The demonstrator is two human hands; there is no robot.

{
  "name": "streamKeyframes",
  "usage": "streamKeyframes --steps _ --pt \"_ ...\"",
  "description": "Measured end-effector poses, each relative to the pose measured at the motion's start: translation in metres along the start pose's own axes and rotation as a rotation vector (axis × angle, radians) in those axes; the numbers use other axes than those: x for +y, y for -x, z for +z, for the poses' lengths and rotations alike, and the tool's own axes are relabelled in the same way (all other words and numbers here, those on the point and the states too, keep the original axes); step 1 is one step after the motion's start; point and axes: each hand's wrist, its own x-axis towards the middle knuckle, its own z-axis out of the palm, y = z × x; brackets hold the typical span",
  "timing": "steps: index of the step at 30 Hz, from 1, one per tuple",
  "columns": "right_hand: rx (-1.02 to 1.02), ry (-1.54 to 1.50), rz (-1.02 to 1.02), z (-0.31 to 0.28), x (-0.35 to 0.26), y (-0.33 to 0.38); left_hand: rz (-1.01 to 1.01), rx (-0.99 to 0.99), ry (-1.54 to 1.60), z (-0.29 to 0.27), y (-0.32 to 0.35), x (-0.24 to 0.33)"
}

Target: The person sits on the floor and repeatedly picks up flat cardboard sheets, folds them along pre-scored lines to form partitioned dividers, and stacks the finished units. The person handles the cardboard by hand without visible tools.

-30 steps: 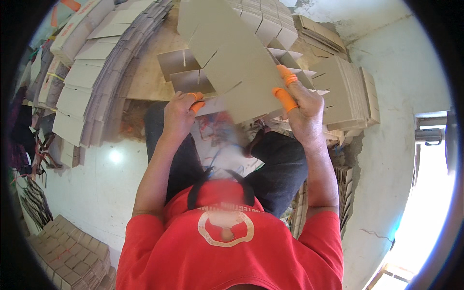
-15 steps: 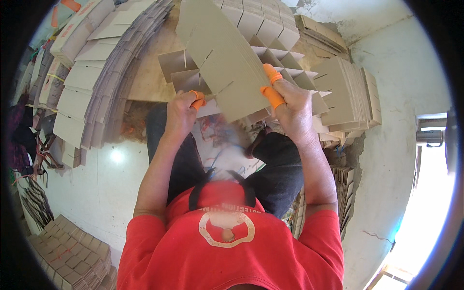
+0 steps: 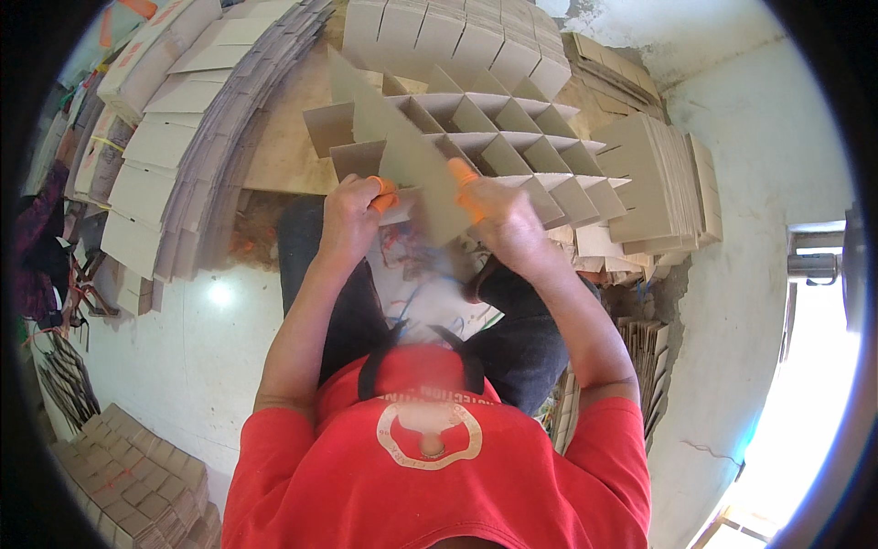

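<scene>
A cardboard divider grid (image 3: 494, 151) of interlocked strips stands on the work surface in front of me. Slanting across its left side is a slotted cardboard strip (image 3: 384, 133), smeared by motion at its near end. My right hand (image 3: 508, 220), wearing orange finger covers, is closed on this strip's right edge. At the grid's near left corner, my left hand (image 3: 352, 212), also in orange finger covers, has its fingers curled against a cardboard edge. Its fingertips are partly hidden, and it seems to pinch the low panel there.
Behind the grid stands a row of slotted cardboard strips (image 3: 457, 37). More upright strips (image 3: 654, 183) are stacked at the right, near the wall. A long pile of cardboard (image 3: 174, 156) runs along the left. Folded dividers (image 3: 137, 476) lie at the lower left.
My right hand has moved left and slightly down, and the strip has swung left and lower, uncovering more of the grid. My left hand has barely shifted.
</scene>
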Motion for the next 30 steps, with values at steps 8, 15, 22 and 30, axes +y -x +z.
streamKeyframes --steps 8,15,22,30 --pt "-0.263 0.244 0.09 0.035 0.003 0.03 0.057 0.022 -0.13 0.007 -0.001 0.0" --pt "0.128 0.514 0.313 -0.038 0.096 -0.024 0.262 -0.256 -0.425 0.012 -0.034 0.025" --pt "-0.279 0.304 0.463 -0.037 0.179 -0.047 0.377 -0.396 -0.488 0.037 -0.125 -0.01" --pt "-0.274 0.302 0.266 -0.006 0.114 -0.012 0.399 -0.867 -0.557 0.03 -0.177 -0.001"
